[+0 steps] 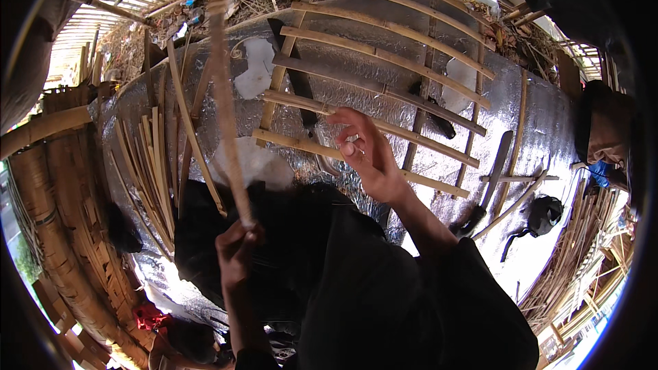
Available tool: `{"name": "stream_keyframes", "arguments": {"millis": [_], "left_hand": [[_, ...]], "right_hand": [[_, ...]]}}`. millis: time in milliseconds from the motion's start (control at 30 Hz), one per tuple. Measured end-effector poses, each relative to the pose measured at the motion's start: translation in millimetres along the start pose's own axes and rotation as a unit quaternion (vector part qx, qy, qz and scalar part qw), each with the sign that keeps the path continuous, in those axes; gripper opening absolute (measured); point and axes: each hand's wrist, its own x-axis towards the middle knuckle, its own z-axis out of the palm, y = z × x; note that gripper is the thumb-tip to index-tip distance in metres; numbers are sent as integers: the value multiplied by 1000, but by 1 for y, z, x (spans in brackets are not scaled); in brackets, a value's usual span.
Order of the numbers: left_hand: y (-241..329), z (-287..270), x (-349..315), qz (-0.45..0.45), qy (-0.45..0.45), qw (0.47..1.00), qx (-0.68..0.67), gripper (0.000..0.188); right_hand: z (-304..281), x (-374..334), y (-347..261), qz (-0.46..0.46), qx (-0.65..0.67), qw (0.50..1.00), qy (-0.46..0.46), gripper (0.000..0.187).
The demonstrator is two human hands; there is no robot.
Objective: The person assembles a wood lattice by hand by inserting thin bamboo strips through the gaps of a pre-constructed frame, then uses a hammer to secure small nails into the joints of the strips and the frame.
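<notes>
A long bamboo slat [226, 89] rises steeply from my left hand [238, 250], whose fingers are wrapped round its lower end. The slat reaches up past the top edge of the view. My right hand [370, 161] hovers over the near slats of a bamboo lattice frame [384, 55], its thumb and fingers curled together. Something tiny glints by the thumb, too small to make out. The lattice lies flat, with several slats crossing a few supports.
Silver foil sheeting [541, 116] covers the ground. Loose bamboo strips [154, 164] lie on the left, beside large split bamboo pieces [65, 219]. A dark long-bladed tool [497, 171] and a black strapped item [546, 216] lie right. Part of another person [606, 130] shows at the right edge.
</notes>
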Motion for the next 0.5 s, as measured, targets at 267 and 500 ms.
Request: {"name": "stream_keyframes", "arguments": {"millis": [267, 500], "left_hand": [[-44, 176, 111, 12, -12, 998, -55, 26], [-75, 159, 113, -132, 60, 973, -181, 41]], "right_hand": [[-56, 72, 39, 88, -247, 958, 115, 34], [-44, 57, 59, -7, -297, 948, 112, 56]]}}
